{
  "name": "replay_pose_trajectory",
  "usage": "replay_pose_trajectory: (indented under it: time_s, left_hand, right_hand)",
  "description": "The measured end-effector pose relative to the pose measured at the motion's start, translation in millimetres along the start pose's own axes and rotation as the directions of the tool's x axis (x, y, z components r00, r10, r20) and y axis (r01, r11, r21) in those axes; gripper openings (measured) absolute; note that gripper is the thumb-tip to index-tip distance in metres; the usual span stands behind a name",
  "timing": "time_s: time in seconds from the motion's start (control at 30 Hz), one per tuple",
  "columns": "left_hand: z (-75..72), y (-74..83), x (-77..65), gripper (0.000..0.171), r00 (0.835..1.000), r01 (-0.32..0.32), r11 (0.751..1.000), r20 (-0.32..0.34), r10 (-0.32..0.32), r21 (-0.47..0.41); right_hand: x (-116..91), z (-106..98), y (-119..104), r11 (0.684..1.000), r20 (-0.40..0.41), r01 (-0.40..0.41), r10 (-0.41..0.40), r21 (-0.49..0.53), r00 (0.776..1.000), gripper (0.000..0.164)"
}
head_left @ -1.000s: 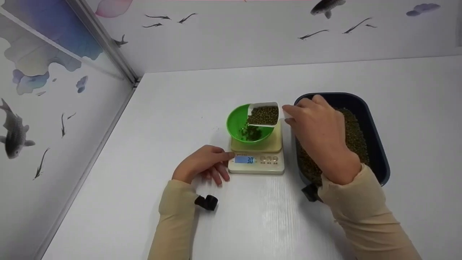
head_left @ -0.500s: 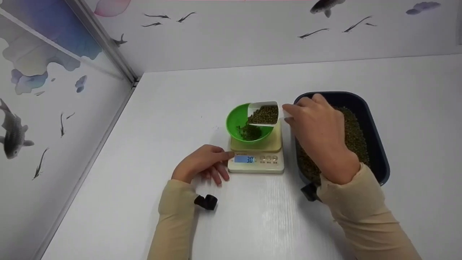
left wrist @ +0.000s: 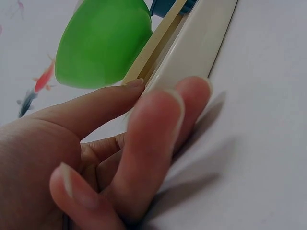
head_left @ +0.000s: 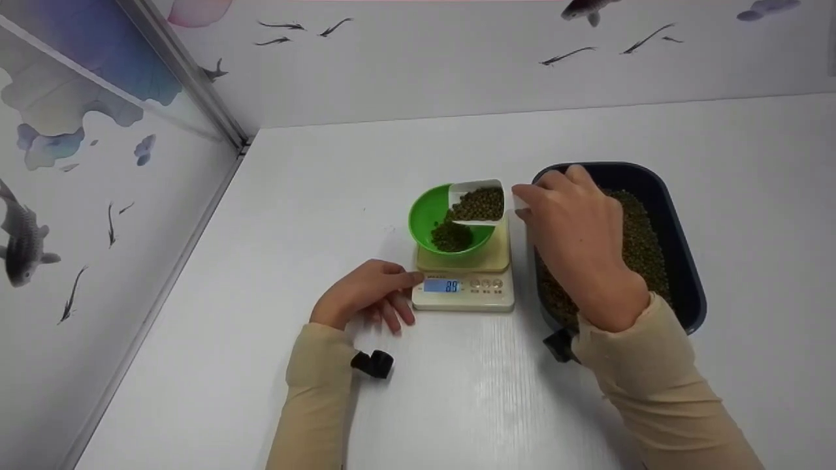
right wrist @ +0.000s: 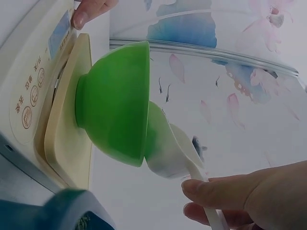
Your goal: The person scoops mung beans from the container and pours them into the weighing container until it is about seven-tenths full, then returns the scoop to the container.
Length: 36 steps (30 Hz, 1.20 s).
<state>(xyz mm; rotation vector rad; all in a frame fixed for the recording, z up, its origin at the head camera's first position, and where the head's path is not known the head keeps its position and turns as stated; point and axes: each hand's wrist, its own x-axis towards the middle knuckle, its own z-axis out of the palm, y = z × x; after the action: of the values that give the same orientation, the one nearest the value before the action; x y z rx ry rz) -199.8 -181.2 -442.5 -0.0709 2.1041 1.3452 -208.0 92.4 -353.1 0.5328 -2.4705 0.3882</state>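
Note:
My right hand (head_left: 578, 241) pinches the handle of a white scoop (right wrist: 170, 155) between thumb and fingers. Small green beans (head_left: 480, 203), like mung beans, fill the scoop, which tips at the rim of a green bowl (head_left: 424, 212). A heap of the same beans (head_left: 450, 237) lies in the bowl. The bowl stands on the yellowish platform of a white digital kitchen scale (head_left: 464, 302) with a lit display (head_left: 442, 285). My left hand (head_left: 369, 292) rests beside the scale, its thumb (left wrist: 129, 88) touching the left edge and its other fingers loosely bent.
A dark blue tub (head_left: 682, 267) holding many more beans stands just right of the scale, under my right hand and forearm. The white table (head_left: 313, 189) meets a painted wall (head_left: 418, 72) at the back and a panel at left.
The heap of beans in the bowl has grown. The display has changed from 3.0 to a higher reading. Both hands stay nearly where they were.

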Motion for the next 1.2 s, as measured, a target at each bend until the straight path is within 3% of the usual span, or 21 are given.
replay_pose_trajectory:
  time_s: [0.67,1.0,1.2]
  left_hand:
    - [0.5,0.1,0.7,0.055,1.000,0.000,1.000,-0.009,0.001,0.010]
    - [1.3,0.2,0.0,0.054,1.000,-0.002,1.000,-0.006,0.002,0.017]
    - [0.7,0.6,0.2,0.053,1.000,0.003,1.000,-0.004,-0.003,0.021]
  right_hand:
    - [0.5,0.2,-4.8,1.000,-0.090,0.012,-0.012,0.000,0.996,0.018]
    - [-1.9,4.5,-6.2,1.000,-0.054,0.004,-0.004,-0.005,0.999,0.020]
    - [-0.9,6.6,-9.2,1.000,-0.098,0.011,-0.009,0.012,0.995,0.020]
